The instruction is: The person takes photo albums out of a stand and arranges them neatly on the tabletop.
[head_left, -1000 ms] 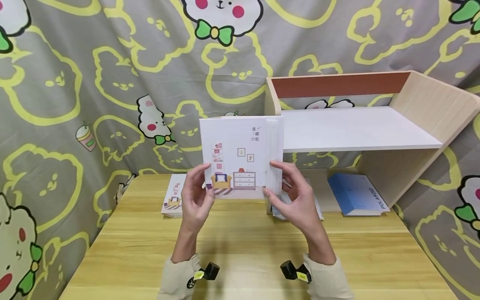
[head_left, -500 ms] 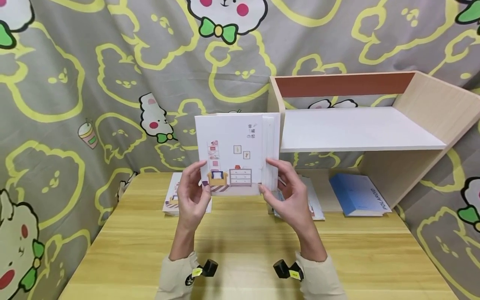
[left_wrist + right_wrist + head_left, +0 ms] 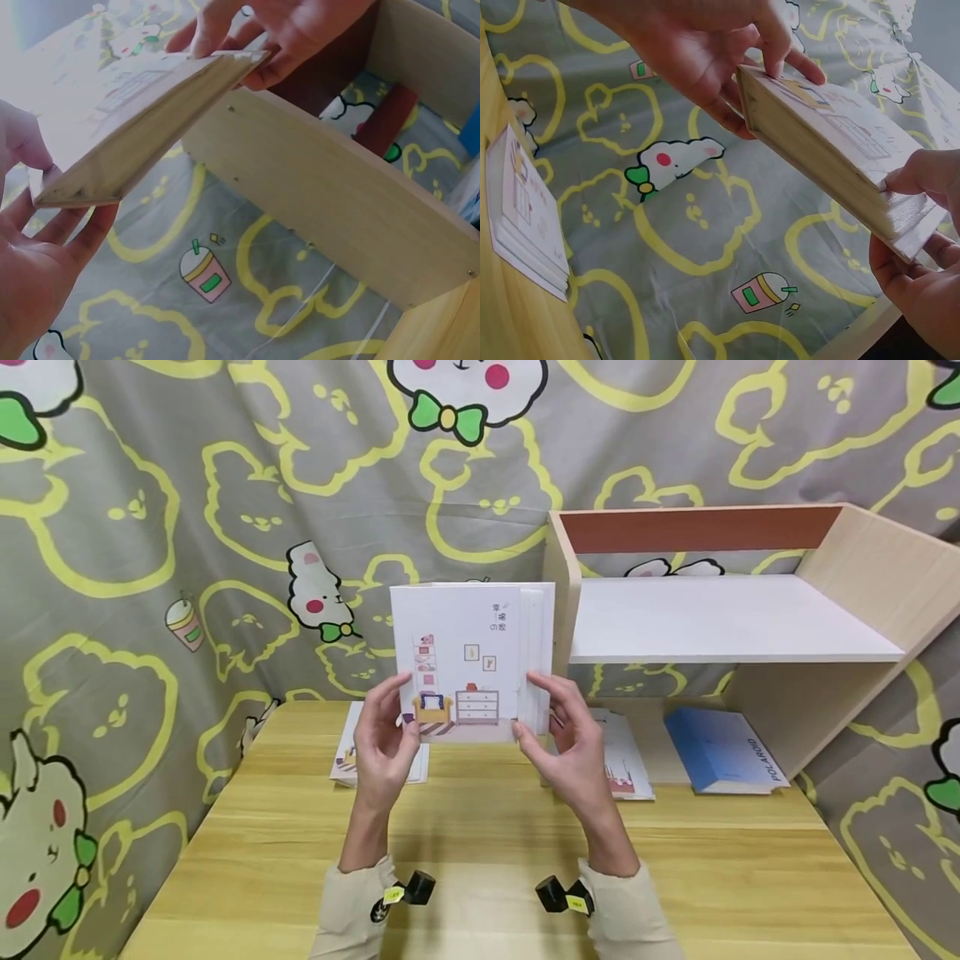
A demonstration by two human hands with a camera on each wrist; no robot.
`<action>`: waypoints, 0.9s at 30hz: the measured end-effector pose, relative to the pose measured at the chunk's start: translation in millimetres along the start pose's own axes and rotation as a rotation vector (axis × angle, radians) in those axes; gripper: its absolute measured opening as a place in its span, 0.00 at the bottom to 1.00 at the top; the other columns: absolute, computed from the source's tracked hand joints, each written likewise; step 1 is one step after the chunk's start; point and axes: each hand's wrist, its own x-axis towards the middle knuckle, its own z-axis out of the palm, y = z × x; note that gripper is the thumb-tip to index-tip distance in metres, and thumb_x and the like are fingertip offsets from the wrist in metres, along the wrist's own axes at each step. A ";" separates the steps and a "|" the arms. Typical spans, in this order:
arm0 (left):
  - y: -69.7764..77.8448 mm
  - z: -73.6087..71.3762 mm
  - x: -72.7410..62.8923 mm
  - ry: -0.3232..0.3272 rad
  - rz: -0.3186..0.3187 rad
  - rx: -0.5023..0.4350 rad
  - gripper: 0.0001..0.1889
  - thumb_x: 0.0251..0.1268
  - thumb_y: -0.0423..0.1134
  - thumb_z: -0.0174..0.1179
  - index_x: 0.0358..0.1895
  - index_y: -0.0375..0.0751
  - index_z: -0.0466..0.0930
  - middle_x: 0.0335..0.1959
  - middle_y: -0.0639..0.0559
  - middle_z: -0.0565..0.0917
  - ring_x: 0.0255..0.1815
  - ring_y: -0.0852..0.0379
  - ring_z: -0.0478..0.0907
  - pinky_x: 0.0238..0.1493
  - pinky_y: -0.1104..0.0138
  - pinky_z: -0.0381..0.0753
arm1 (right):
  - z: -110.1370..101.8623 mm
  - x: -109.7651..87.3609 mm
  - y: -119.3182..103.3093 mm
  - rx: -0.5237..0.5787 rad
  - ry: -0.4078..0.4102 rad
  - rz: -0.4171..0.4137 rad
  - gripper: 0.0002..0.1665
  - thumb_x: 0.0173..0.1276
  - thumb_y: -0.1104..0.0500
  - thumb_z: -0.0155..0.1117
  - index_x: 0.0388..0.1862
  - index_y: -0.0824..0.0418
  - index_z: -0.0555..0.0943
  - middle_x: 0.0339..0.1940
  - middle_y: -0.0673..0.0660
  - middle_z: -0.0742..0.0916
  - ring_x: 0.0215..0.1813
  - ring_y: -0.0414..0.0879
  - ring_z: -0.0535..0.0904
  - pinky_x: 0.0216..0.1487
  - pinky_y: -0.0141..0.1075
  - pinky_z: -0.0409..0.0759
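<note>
A white hardcover book point(image 3: 461, 618) with a printed sofa, chest of drawers and picture frames is held up above the table, its illustrated face toward me. My left hand point(image 3: 381, 756) pinches its lower left edge, thumb in front and fingers behind. At the lower right, my right hand point(image 3: 570, 747) grips it the same way, near a pale strip beside the cover's edge. The left wrist view shows the thick bottom edge of the book point(image 3: 135, 142) between both hands. In the right wrist view, a shiny strip of the book point(image 3: 919, 221) lies by the right thumb.
A similar white book point(image 3: 348, 756) lies on the wooden table point(image 3: 465, 835) behind my left hand. At right stands a wooden shelf unit point(image 3: 735, 618); beneath its white board lie a blue POLAROID book point(image 3: 723, 752) and a white book point(image 3: 626, 760). A patterned curtain point(image 3: 375, 502) hangs behind.
Both hands, still gripping the book, have shifted slightly left and up in the head view, and the view itself has turned a little. More of the white book behind the right hand shows.
</note>
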 end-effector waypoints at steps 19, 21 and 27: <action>-7.0 -2.3 -0.1 0.008 -0.092 0.037 0.33 0.60 0.13 0.47 0.72 0.27 0.65 0.67 0.33 0.73 0.59 0.46 0.74 0.48 0.68 0.81 | 0.7 1.0 10.6 -0.005 0.023 0.028 0.40 0.62 0.80 0.67 0.73 0.61 0.73 0.69 0.59 0.75 0.57 0.54 0.78 0.56 0.35 0.82; -7.6 -2.1 -0.2 0.013 -0.108 0.038 0.33 0.60 0.14 0.47 0.72 0.28 0.65 0.68 0.33 0.73 0.59 0.46 0.74 0.48 0.68 0.81 | 1.0 1.1 11.3 -0.002 0.029 0.034 0.40 0.62 0.81 0.67 0.73 0.61 0.73 0.69 0.59 0.75 0.57 0.54 0.78 0.56 0.35 0.82; -9.9 -2.4 -3.0 0.027 -0.148 0.032 0.34 0.59 0.14 0.48 0.72 0.30 0.66 0.68 0.34 0.72 0.60 0.47 0.74 0.50 0.68 0.81 | 2.8 -0.2 14.5 -0.007 0.038 0.049 0.40 0.61 0.80 0.67 0.72 0.61 0.73 0.68 0.59 0.76 0.54 0.53 0.78 0.55 0.34 0.82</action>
